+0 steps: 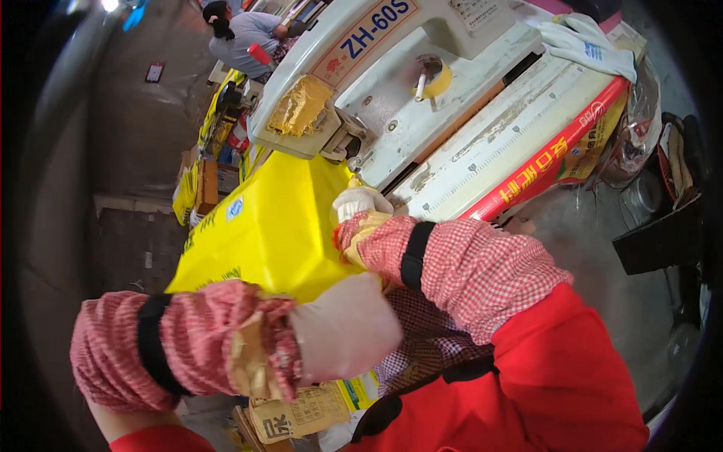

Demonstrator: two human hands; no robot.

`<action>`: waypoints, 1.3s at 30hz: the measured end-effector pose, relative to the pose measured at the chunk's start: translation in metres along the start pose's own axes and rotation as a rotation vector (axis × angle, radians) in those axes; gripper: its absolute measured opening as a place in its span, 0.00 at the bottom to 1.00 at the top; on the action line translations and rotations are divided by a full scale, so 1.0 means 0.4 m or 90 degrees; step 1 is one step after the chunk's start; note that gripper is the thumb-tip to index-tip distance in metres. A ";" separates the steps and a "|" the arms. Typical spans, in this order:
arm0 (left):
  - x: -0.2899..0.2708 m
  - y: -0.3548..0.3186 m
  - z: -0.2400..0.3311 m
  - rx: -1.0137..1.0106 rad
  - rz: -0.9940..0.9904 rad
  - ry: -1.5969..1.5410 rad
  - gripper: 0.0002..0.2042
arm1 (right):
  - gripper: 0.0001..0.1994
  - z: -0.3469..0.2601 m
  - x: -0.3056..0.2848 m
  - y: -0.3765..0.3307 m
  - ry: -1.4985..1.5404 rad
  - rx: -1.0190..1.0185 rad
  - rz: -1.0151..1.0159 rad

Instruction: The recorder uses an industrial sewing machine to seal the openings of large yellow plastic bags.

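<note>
A large yellow woven-plastic bag (282,218) with dark print lies spread under the head of a white industrial sewing machine (444,83). My right hand (360,202), in a white glove, is closed at the bag's edge close to the needle area, with the fingertips pointing toward the machine. My left hand (346,328), also in a pale glove, is at the bag's near side. It is smeared by motion, and its fingers cannot be made out. Red-checked sleeve covers with black bands wrap both forearms.
A roll of yellow tape (435,79) sits on the machine bed. White work gloves (587,47) lie at the far right of the worktable (482,143), whose front edge carries a red printed strip (546,162). A co-worker (245,34) is at the back left. Brown printed sacking (301,414) lies below.
</note>
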State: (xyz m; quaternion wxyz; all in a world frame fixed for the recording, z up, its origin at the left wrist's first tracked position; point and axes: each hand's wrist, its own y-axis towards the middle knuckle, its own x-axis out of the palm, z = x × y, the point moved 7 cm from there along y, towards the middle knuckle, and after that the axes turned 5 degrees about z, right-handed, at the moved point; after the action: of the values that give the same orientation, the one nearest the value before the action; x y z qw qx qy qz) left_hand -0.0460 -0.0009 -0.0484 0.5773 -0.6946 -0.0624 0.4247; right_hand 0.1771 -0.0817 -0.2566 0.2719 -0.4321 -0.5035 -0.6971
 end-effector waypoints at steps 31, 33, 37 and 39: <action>-0.016 -0.183 -0.409 -0.100 0.132 0.057 0.13 | 0.18 -0.030 0.242 -0.029 -1.320 0.140 0.129; 0.002 -0.177 -0.325 -0.068 0.167 -0.029 0.11 | 0.18 -0.033 0.261 -0.032 -1.363 0.179 0.117; 0.033 -0.070 -0.117 0.047 0.291 -0.273 0.13 | 0.19 -0.057 0.282 -0.048 -1.400 0.213 0.116; 0.059 -0.001 -0.058 0.029 0.278 -0.142 0.11 | 0.19 -0.069 0.278 -0.052 -1.401 0.206 0.141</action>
State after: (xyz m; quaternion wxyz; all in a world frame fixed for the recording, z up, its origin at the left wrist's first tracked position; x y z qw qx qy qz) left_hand -0.0156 -0.0043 -0.0609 0.4769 -0.6271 0.0358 0.6148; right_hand 0.0980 -0.0942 -0.1720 -0.2085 -0.8155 -0.5135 0.1670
